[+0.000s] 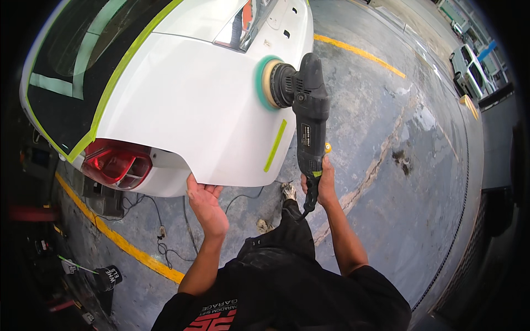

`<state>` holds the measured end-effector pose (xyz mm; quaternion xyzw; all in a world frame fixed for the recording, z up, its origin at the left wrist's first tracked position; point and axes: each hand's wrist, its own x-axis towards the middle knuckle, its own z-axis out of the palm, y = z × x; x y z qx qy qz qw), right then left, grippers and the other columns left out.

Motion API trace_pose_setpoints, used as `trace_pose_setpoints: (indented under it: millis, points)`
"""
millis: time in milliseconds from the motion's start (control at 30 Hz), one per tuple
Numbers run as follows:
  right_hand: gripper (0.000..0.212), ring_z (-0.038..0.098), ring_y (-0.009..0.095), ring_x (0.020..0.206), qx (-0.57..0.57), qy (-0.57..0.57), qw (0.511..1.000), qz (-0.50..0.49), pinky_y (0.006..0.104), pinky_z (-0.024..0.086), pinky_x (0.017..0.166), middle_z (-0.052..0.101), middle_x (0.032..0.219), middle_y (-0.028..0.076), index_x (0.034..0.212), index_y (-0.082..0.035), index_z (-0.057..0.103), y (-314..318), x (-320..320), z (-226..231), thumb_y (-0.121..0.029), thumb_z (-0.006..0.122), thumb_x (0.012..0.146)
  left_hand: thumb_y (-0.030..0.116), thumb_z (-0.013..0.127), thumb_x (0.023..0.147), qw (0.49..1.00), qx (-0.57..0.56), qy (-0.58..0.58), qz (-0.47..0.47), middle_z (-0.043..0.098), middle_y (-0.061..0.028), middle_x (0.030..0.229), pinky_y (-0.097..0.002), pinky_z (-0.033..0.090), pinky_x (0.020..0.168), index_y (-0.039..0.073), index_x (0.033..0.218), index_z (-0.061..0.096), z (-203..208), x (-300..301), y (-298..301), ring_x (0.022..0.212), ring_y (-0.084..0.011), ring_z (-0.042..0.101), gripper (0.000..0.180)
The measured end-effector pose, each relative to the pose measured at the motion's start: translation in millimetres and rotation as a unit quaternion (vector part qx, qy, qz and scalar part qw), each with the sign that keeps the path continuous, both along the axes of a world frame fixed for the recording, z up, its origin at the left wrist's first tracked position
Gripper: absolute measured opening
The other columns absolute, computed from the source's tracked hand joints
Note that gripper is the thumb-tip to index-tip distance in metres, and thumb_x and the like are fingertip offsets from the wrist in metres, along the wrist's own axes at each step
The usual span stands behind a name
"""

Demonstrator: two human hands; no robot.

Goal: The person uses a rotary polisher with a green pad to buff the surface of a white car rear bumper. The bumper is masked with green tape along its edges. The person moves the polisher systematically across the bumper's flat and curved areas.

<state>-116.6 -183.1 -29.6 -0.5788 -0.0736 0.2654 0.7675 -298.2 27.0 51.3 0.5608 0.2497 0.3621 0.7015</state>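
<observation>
A white car's rear corner (187, 105) fills the upper left. My right hand (327, 179) is wrapped round the rear handle of a black power polisher (313, 110). The polisher's round pad, with a green rim (258, 83) and a cream layer behind it, is up against the white side panel; whether it is spinning I cannot tell. At the panel's lower corner my left hand (207, 204) is palm up, its fingers extended and touching the edge, the fingertips partly hidden. Left of it sits the red tail light (118, 164). A strip of yellow-green tape (275, 146) sticks to the panel.
Yellow-green tape (124, 69) borders the dark rear window. A black cable (243, 196) runs over the grey floor near my shoe (288, 191). A black bucket (108, 277) stands at lower left. Yellow lines (359, 51) mark the floor; a parked vehicle (472, 70) is far right.
</observation>
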Motion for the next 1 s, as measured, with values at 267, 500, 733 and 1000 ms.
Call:
trace_pose_setpoints:
  millis: [267,500,733,1000]
  points:
    - [0.068,0.059,0.016,0.050,0.016,-0.026,0.999,0.036,0.0290,0.048,0.044,0.063,0.076,0.012,0.134,-0.002,0.047,-19.0,-38.9,5.3,-0.062,0.050,0.102,0.066,0.023,0.107,0.995,-0.075,-0.068,0.011,0.043,-0.0204,0.153,-0.0464,0.033,0.119,-0.001,0.158,0.027,15.1,4.6,-16.4,0.142,-0.0324,0.045,0.084]
    - [0.078,0.061,0.016,0.055,0.025,-0.043,0.998,0.041,0.0291,0.049,0.048,0.066,0.085,0.011,0.141,0.001,0.046,-26.1,-102.4,-6.3,-0.063,0.059,0.097,0.067,0.027,0.107,0.985,-0.126,-0.118,0.020,0.048,-0.0198,0.146,-0.0474,0.032,0.119,0.001,0.139,0.043,12.3,-1.9,-22.6,0.136,-0.0314,0.048,0.075]
    - [0.083,0.059,0.012,0.062,0.019,-0.049,0.998,0.044,0.0271,0.048,0.052,0.064,0.093,0.007,0.144,0.000,0.048,-39.7,-134.8,-24.7,-0.064,0.062,0.095,0.070,0.024,0.106,0.983,-0.144,-0.109,0.024,0.055,-0.0121,0.123,-0.0452,0.033,0.118,0.003,0.130,0.051,7.4,-12.0,-28.4,0.126,-0.0274,0.051,0.076]
    - [0.080,0.060,0.012,0.062,-0.007,-0.159,0.987,0.007,0.0280,0.048,0.051,0.065,0.092,0.008,0.144,0.001,0.047,-29.1,-75.4,-20.4,-0.064,0.060,0.097,0.066,0.026,0.107,0.988,-0.116,-0.092,0.038,0.055,-0.0105,0.127,-0.0433,0.034,0.114,0.003,0.134,0.051,7.5,-6.7,-34.3,0.123,-0.0250,0.051,0.074]
